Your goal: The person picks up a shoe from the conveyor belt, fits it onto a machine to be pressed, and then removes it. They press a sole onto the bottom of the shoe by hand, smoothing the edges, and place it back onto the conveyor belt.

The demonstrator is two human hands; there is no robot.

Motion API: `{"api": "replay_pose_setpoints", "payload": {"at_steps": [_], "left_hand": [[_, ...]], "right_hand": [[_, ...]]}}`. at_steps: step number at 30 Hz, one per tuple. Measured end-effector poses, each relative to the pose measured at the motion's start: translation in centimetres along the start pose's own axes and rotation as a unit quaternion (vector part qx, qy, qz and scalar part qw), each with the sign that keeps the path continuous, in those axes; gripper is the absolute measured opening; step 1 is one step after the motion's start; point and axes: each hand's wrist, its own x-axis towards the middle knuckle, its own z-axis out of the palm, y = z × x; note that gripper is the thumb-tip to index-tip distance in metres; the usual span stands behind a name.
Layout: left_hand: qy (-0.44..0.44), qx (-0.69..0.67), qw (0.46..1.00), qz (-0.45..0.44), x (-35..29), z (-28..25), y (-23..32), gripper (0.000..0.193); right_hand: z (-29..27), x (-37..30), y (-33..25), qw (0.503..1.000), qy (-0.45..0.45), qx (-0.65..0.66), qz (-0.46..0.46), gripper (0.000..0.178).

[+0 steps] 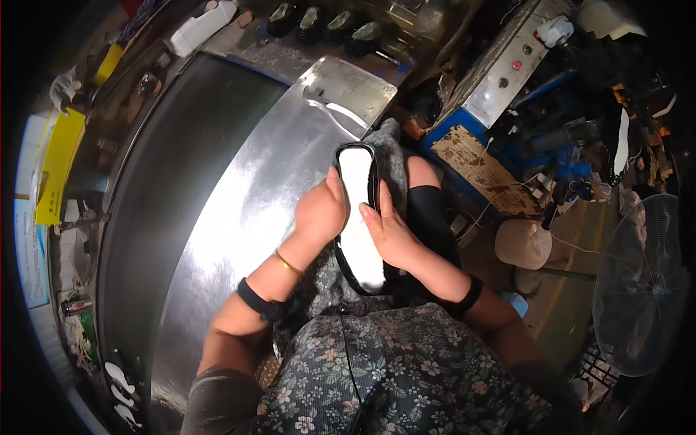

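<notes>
Over my lap I hold a shoe (357,250) with its long white bottom facing up and a black rim around it. My left hand (319,210) is curled closed at the shoe's left side. On the right side, the fingers of my right hand (391,233) wrap the black rim, and its thumb lies on the white face. The shoe's underside is hidden from view. A pair of pincers (335,110) lies on the shiny metal tabletop (246,167), beyond my hands.
To the left runs a dark conveyor-like belt (156,196). Several dark shoes (309,25) stand at the far side. At the right are a machine panel with buttons (507,69), a plastic jug (523,243) and a large fan (645,283). White insole-like pieces (122,391) lie at the lower left.
</notes>
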Motion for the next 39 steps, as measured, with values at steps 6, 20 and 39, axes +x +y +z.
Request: {"api": "replay_pose_setpoints", "payload": {"at_steps": [6,20,39], "left_hand": [[-0.038,0.214,0.970,0.112,2.2,-3.4,0.7,0.049],[-0.241,-0.208,0.945,-0.072,3.9,-2.8,-2.6,0.097],[-0.184,-0.506,0.828,0.156,5.2,0.5,-1.3,0.059]], "right_hand": [[0.9,0.6,-1.7,0.998,0.008,0.060,0.013,0.076],[-5.3,6.4,2.9,0.911,-0.005,0.287,0.295,0.077],[1.3,-0.4,1.2,0.959,0.210,-0.007,-0.193,0.054]]}}
